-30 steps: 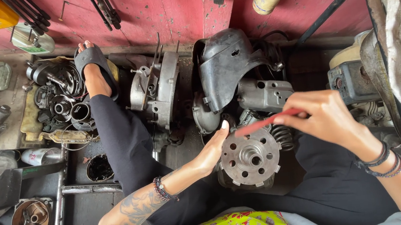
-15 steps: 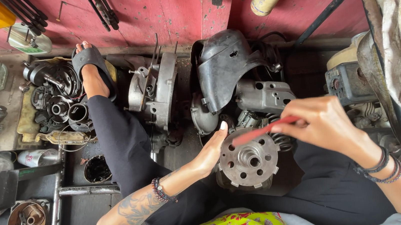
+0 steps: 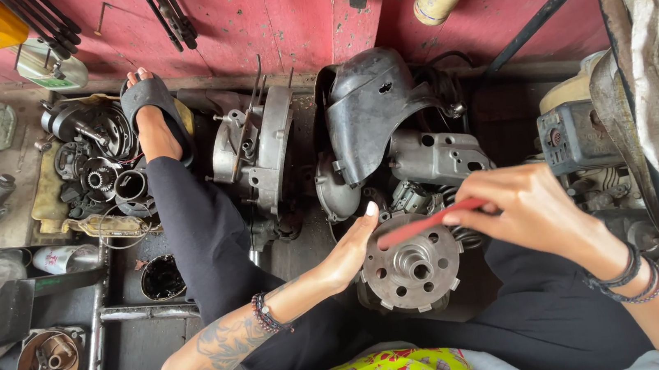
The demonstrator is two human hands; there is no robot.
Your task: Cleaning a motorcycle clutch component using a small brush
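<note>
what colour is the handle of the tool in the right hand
Red. The tool handle, gripped in the right hand, shows best in the head view.

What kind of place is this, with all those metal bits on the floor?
Probably a small engine repair workshop. Greasy engine casings lie about, tools hang on the red wall, and the right hand holds a red tool over a round metal part.

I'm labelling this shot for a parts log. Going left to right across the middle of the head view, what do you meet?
Pile of small engine parts → sandalled foot → grey crankcase half → left hand → round metal clutch hub → right hand holding a red-handled tool → small engine.
</note>
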